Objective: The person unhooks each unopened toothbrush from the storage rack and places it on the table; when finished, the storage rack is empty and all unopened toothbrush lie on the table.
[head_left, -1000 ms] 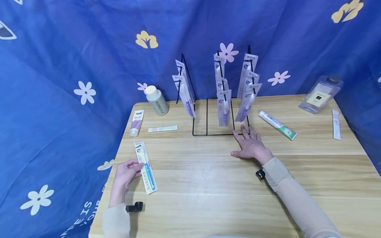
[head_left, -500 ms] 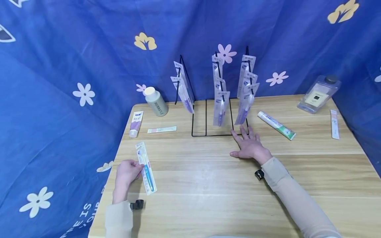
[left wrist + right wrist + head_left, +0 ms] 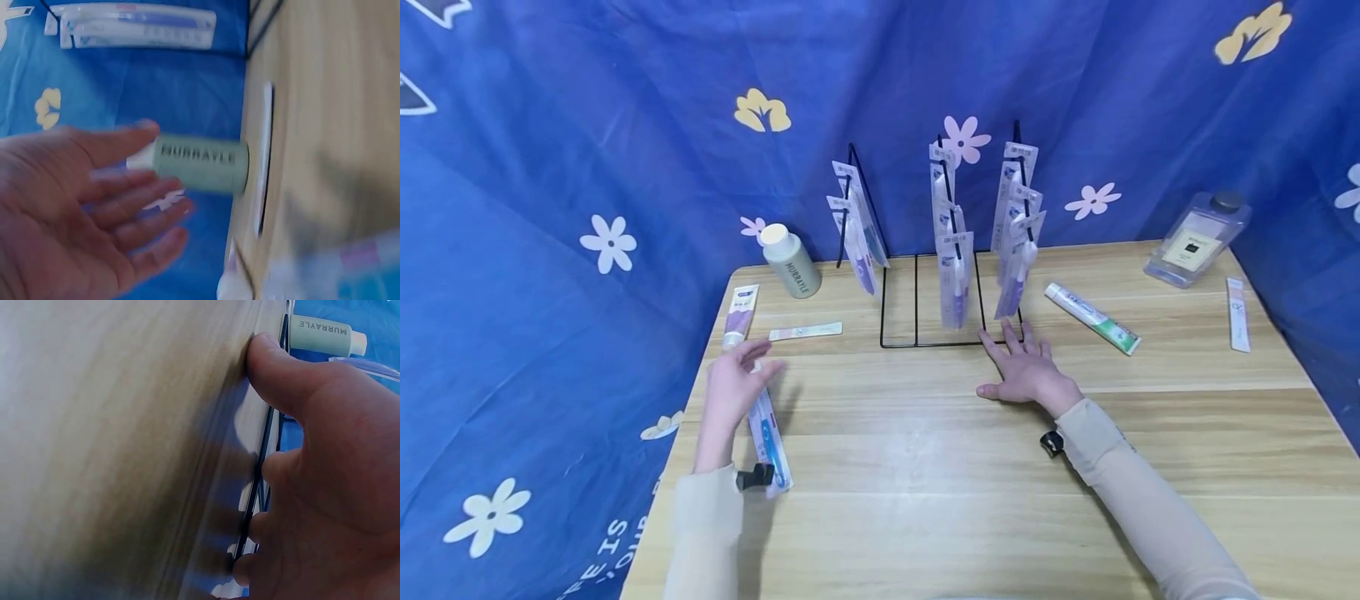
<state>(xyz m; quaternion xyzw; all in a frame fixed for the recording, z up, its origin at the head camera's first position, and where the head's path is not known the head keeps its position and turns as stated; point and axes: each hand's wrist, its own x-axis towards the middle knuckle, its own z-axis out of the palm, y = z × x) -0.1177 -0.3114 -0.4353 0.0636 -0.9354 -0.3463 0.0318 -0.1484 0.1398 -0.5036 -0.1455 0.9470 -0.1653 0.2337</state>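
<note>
My left hand (image 3: 737,379) hovers with nothing in it, thumb and fingers apart, over the upper end of a packaged blue toothbrush (image 3: 771,442). That toothbrush lies on the table at the left, its top part hidden by the hand. With fingers spread, my right hand (image 3: 1026,371) rests at the front wire of a black display rack (image 3: 898,345), fingertips on or just over the wire. Packaged purple toothbrushes (image 3: 955,283) hang from the rack's three hooks. In the left wrist view, the palm and loose fingers (image 3: 137,206) show before a green bottle (image 3: 203,162).
Near the left hand lie a white and purple tube (image 3: 741,312) and a slim sachet (image 3: 806,331); the green bottle stands behind them. Right of the rack are a toothpaste tube (image 3: 1092,317), a clear bottle (image 3: 1198,240) and another sachet (image 3: 1238,315). A blue curtain (image 3: 647,100) backs the table.
My left hand has let go of the blue toothbrush pack and moved up and away from me, toward the purple tube. The pack stays on the table; the right hand keeps its place.
</note>
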